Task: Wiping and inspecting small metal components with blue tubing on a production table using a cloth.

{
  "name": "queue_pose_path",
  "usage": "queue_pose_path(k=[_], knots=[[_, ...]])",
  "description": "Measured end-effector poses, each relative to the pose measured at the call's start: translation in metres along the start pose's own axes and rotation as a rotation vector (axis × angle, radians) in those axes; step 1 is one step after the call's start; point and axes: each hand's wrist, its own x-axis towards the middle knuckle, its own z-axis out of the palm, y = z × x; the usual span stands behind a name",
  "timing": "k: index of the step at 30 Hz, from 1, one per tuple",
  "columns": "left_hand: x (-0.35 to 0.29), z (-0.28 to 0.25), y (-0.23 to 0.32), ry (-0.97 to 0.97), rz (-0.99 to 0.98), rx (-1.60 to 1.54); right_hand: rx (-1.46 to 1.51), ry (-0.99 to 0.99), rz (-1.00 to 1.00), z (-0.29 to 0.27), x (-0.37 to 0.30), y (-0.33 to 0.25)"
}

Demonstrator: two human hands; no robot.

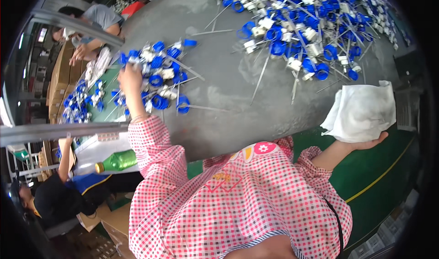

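Note:
My left hand (131, 78) reaches into the smaller heap of blue rings and white blocks with thin pale strips (157, 78), on the left part of the grey table (215, 117). Its fingers curl at the heap's left edge; what lies between them is hidden. Off the table's right side, my right hand (372, 142) grips a crumpled white cloth (361, 112) from below. The cloth hides most of its fingers. Farther right on the table spreads a much larger heap of the same blue and white parts (297, 30).
A metal rail (68, 132) runs along the left, near a green bottle (118, 161) lying on its side. More blue and white parts (77, 103) lie beyond it. One person (98, 23) works at the far left, another in dark clothes (59, 195) at lower left.

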Motion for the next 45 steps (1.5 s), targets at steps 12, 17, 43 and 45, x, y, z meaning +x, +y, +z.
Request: queue_pose_path(k=[12, 17, 43, 45], knots=[[0.054, -0.046, 0.249, -0.236, 0.665, -0.3, 0.102, 0.03, 0.011, -0.045, 0.055, -0.009], [0.123, 0.068, 0.322, -0.145, 0.596, -0.293, -0.043, 0.297, -0.073, -0.039, 0.054, -0.016], [0.044, -0.029, 0.307, -0.011, 0.467, -0.174, 0.491, -0.181, 0.029, -0.045, 0.053, -0.038], [0.029, -0.031, 0.283, -0.037, 0.458, -0.225, 0.557, -0.163, 0.097, -0.041, 0.048, -0.034]])
